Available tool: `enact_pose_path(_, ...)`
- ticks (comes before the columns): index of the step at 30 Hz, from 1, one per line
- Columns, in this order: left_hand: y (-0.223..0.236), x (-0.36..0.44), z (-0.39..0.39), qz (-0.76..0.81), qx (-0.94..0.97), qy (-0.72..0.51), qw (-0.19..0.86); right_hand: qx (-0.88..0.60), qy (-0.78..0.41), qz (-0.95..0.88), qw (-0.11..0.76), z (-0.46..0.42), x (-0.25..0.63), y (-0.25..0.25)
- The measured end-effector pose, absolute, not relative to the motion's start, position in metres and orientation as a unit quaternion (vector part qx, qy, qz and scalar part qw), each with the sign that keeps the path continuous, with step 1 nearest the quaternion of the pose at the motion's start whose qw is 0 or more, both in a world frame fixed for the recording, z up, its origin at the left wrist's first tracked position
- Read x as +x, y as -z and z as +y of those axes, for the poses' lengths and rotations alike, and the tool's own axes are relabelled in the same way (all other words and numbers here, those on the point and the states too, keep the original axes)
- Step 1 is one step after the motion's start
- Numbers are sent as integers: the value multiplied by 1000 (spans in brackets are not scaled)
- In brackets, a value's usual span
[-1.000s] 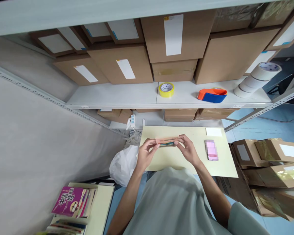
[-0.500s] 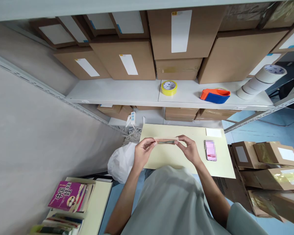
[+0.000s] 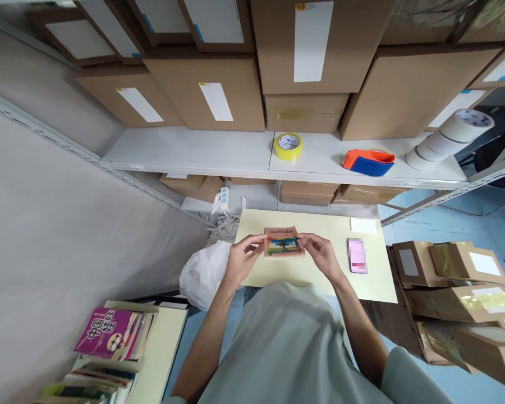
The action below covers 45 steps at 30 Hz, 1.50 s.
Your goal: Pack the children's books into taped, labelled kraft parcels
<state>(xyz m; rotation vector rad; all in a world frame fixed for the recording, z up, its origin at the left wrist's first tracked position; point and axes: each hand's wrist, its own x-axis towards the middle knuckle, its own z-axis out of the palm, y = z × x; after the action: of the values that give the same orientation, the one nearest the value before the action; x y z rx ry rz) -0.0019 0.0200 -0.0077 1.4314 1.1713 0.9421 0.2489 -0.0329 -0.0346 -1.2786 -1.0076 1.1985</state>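
Observation:
Between my two hands is a small book (image 3: 283, 243) with a pinkish-orange cover and a colourful picture in its middle, slightly blurred. My left hand (image 3: 244, 259) pinches its left edge with thumb and fingers. At the opposite edge, my right hand (image 3: 321, 253) grips it in the same way. The cover faces up toward me, over the pale yellow tabletop (image 3: 320, 280). To the right of my right hand lies a phone (image 3: 357, 256) with a pink, pixelated screen. A white card or paper (image 3: 363, 225) rests just beyond the phone.
A shelf (image 3: 219, 148) ahead carries yellow tape (image 3: 288, 146), an orange-blue tape dispenser (image 3: 368, 162), stacked white rolls (image 3: 450, 140) and cardboard boxes (image 3: 219, 90). A white plastic bag (image 3: 206, 275) hangs left of the table. Books (image 3: 107, 332) are stacked lower left; more boxes (image 3: 458, 303) stand right.
The book has tipped from nearly edge-on to showing its cover face. Both hands keep hold of its edges. The whole view has shifted slightly.

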Motion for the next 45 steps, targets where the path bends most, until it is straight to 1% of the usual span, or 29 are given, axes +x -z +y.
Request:
enact_pose_path(4,6,3,21,524,587,-372,492,-517,-544,-407,521,-34,244,30)
enact_pose_path(7,4,7,21,527,580,-367,502,-528,-558,-383,513,-36,240,27)
enact_pose_path(11,4,11,20,530,579,-355,508,-538,-556,-378,509,-38,240,28)
enact_pose_path(18,7,14,15,555,573,-358,485,-554,-538,-360,523,-44,242,36)
enact_pose_path(22,5,19,8,564,580,-372,456,-562,-534,-346,529,-44,243,54)
enact_pose_path(26,0,34,-3,527,664,-362,387,-543,-549,-317,551,-36,238,82)
enact_pose_path(29,1,51,-17,474,731,-320,371,-529,-571,-295,554,-28,227,96)
enact_pose_path(31,4,60,-26,454,760,-285,367,-522,-585,-303,542,-25,220,101)
enact_pose_path(34,10,67,-34,480,751,-268,365,-522,-602,-304,522,-23,214,107)
enact_pose_path(37,23,62,-31,525,697,-287,396,-530,-618,-273,513,-23,215,125)
enact_pose_path(39,41,53,-24,547,650,-305,431,-540,-628,-257,498,-24,217,144)
enact_pose_path(43,104,24,-10,610,528,-339,484,-590,-629,-230,450,-30,216,186)
enact_pose_path(45,139,6,-9,646,493,-314,491,-617,-629,-223,417,-36,209,205)
